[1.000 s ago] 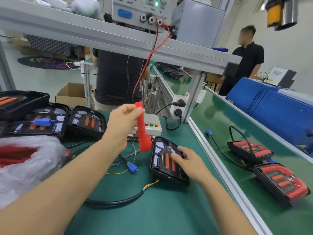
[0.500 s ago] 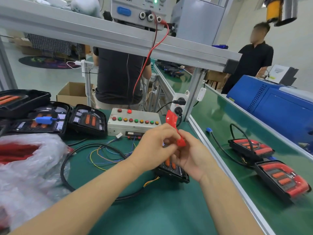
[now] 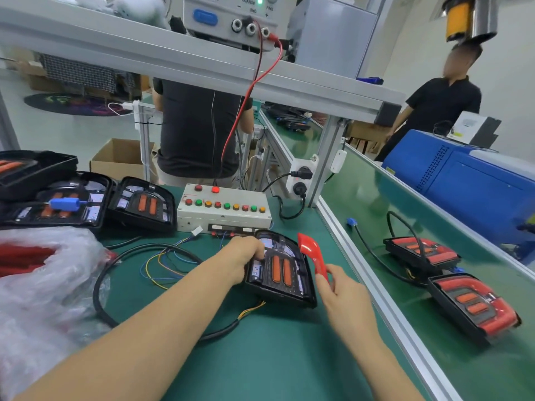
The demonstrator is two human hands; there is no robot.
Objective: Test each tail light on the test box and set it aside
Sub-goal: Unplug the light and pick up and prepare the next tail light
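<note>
Green matting covers the bench (image 3: 260, 357), where a black tail light (image 3: 279, 272) lies just in front of the grey test box (image 3: 223, 211). On its left edge the left hand (image 3: 241, 260) curls its fingers, gripping it. Beside its right edge, the right hand (image 3: 343, 293) pinches a red lens strip (image 3: 314, 254), held upright.

A crinkly plastic bag (image 3: 43, 285) with red things inside lies on my green tabletop (image 3: 231, 357). A brown cardboard box (image 3: 121, 157) sits on the floor behind it. A big blue machine (image 3: 474, 180) stands to the side.
</note>
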